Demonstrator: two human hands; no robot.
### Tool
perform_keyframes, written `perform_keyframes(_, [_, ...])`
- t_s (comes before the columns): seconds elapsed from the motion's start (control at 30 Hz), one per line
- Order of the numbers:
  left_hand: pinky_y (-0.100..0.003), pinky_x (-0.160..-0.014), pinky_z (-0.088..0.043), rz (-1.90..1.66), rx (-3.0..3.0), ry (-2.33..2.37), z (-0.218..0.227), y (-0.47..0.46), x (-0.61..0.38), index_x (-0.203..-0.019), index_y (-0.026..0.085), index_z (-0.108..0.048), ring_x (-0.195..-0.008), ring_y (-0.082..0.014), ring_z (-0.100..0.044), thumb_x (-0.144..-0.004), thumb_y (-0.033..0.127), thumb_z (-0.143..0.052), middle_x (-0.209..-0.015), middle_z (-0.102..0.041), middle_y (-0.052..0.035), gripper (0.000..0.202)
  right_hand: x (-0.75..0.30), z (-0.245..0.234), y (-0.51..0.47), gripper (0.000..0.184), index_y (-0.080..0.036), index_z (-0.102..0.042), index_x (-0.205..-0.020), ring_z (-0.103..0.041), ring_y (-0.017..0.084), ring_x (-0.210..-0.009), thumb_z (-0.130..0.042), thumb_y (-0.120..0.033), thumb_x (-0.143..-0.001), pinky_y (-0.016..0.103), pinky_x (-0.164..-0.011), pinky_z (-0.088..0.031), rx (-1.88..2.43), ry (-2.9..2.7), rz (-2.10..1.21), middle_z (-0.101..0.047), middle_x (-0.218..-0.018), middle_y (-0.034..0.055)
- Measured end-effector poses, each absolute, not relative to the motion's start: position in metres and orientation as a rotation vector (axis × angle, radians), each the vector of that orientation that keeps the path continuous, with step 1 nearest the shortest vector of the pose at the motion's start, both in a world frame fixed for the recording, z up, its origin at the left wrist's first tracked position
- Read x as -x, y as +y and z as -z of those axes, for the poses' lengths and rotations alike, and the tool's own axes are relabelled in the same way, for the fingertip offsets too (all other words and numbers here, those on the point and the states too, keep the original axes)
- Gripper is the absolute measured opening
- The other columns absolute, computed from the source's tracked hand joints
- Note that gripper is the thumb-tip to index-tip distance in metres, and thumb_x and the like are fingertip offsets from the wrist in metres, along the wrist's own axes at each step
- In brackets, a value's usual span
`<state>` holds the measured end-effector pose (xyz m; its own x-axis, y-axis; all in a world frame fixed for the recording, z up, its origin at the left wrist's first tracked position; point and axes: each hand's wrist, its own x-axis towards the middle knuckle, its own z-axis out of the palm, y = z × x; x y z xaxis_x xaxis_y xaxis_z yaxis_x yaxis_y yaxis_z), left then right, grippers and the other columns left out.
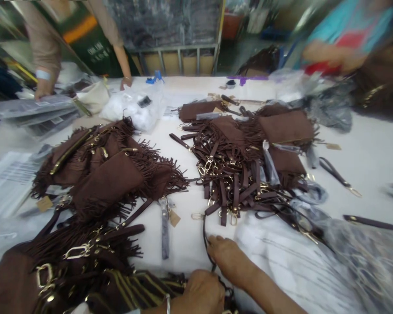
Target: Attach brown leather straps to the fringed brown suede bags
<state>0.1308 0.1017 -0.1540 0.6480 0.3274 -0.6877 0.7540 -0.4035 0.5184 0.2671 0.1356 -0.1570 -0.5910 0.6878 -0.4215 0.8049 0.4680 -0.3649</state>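
At the bottom centre my left hand (205, 290) is closed into a fist by the edge of a dark brown fringed bag (9, 274). What its fingers hold is hidden. My right hand (227, 257) has its fingers curled against a thin dark strap (205, 233), which runs down towards my left hand. The bag lies to the left, with gold clasps (77, 251) and a yellow-striped lining (134, 288) showing. Just beyond my right hand is a heap of brown wrist straps (232, 187) with gold hooks.
More fringed bags (108, 179) lie at left, others (286, 126) at back right. A plastic-wrapped strap (164, 231) is in the middle; plastic bags (281, 261) cover the right front. One person (81, 39) stands across the table (180, 235), another (343, 43) at far right.
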Motion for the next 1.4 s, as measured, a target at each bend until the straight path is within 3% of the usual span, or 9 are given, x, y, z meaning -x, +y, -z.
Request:
perform_keyframes(0.1, [-0.038, -0.072, -0.054, 0.601, -2.005, 0.838, 0.162, 0.098, -0.129, -0.087, 0.014, -0.077, -0.079, -0.0307, -0.069, -0.078, 0.017, -0.057, -0.087, -0.074, -0.0145, 0.022, -0.265, 0.152, 0.146, 0.028, -0.017, -0.063, -0.091, -0.061, 0.022, -0.088, -0.047, 0.002, -0.078, 0.031, -0.071, -0.046, -1.59, 2.428, 0.739, -0.063, -0.096, 0.0076])
perform_keyframes(0.27, [-0.03, -0.069, -0.05, 0.497, -2.001, 0.807, 0.171, 0.093, -0.122, -0.092, 0.022, -0.076, -0.084, -0.0247, -0.068, -0.081, 0.023, -0.055, -0.093, -0.075, -0.0051, 0.023, -0.228, 0.167, 0.178, 0.033, -0.014, -0.054, -0.118, -0.055, 0.025, -0.1, -0.04, -0.002, -0.091, 0.036, -0.082, -0.045, -1.828, 2.406, 0.631, -0.059, -0.109, 0.013])
perform_keyframes(0.47, [-0.027, -0.061, -0.044, 0.459, -1.966, 0.822, 0.168, 0.093, -0.119, -0.086, 0.023, -0.075, -0.076, -0.0211, -0.067, -0.079, 0.02, -0.058, -0.086, -0.075, -0.0026, 0.019, -0.219, 0.187, 0.188, 0.02, -0.009, -0.063, -0.096, -0.053, 0.03, -0.102, -0.043, -0.012, -0.096, 0.045, -0.088, -0.04, -1.875, 2.427, 0.67, -0.063, -0.099, 0.0175])
perform_keyframes(0.6, [-0.028, -0.066, -0.044, 0.411, -1.938, 0.824, 0.157, 0.096, -0.115, -0.083, 0.023, -0.072, -0.079, -0.0219, -0.067, -0.077, 0.015, -0.055, -0.083, -0.074, -0.0018, 0.019, -0.25, 0.159, 0.159, 0.018, -0.016, -0.059, -0.096, -0.056, 0.021, -0.1, -0.045, -0.027, -0.1, 0.033, -0.089, -0.04, -1.921, 2.434, 0.917, -0.066, -0.098, 0.0073])
perform_keyframes(0.77, [-0.031, -0.073, -0.045, 0.397, -1.913, 0.82, 0.152, 0.1, -0.115, -0.084, 0.02, -0.068, -0.082, -0.0228, -0.065, -0.079, 0.014, -0.05, -0.084, -0.072, -0.0039, 0.019, -0.288, 0.127, 0.103, 0.025, -0.022, -0.051, -0.1, -0.055, 0.009, -0.061, -0.034, -0.04, -0.104, 0.019, -0.06, -0.039, -2.101, 2.148, 1.599, -0.059, -0.067, -0.0068])
perform_keyframes(0.97, [-0.03, -0.074, -0.045, 0.401, -1.927, 0.845, 0.153, 0.1, -0.118, -0.085, 0.02, -0.066, -0.084, -0.0209, -0.065, -0.086, 0.017, -0.049, -0.087, -0.072, -0.0025, 0.018, -0.297, 0.132, 0.042, 0.032, -0.021, -0.064, -0.093, -0.06, 0.018, -0.079, -0.036, -0.036, -0.101, 0.027, -0.07, -0.039, -2.196, 1.842, 1.418, -0.063, -0.083, 0.0039])
perform_keyframes(1.1, [-0.03, -0.072, -0.042, 0.401, -1.946, 0.85, 0.156, 0.097, -0.118, -0.085, 0.02, -0.064, -0.083, -0.0212, -0.064, -0.089, 0.02, -0.05, -0.086, -0.071, -0.0031, 0.015, -0.294, 0.131, 0.024, 0.041, -0.025, -0.067, -0.106, -0.061, 0.02, -0.088, -0.029, -0.039, -0.101, 0.032, -0.081, -0.044, -2.068, 1.806, 1.786, -0.064, -0.09, 0.0054])
perform_keyframes(1.23, [-0.03, -0.068, -0.038, 0.388, -1.939, 0.867, 0.158, 0.094, -0.115, -0.081, 0.021, -0.062, -0.077, -0.0191, -0.062, -0.085, 0.016, -0.053, -0.08, -0.068, -0.0001, 0.011, -0.292, 0.14, 0.009, 0.033, -0.02, -0.069, -0.105, -0.061, 0.021, -0.097, -0.039, -0.028, -0.094, 0.033, -0.089, -0.045, -2.113, 1.592, 2.153, -0.067, -0.101, 0.0072])
perform_keyframes(1.4, [-0.029, -0.067, -0.035, 0.361, -1.926, 0.865, 0.159, 0.092, -0.112, -0.082, 0.022, -0.061, -0.076, -0.0173, -0.06, -0.084, 0.015, -0.053, -0.078, -0.066, 0.0017, 0.01, -0.285, 0.154, -0.007, 0.027, -0.019, -0.067, -0.1, -0.061, 0.019, -0.086, -0.043, -0.027, -0.091, 0.032, -0.08, -0.046, -2.49, 1.245, 2.135, -0.067, -0.09, 0.0043])
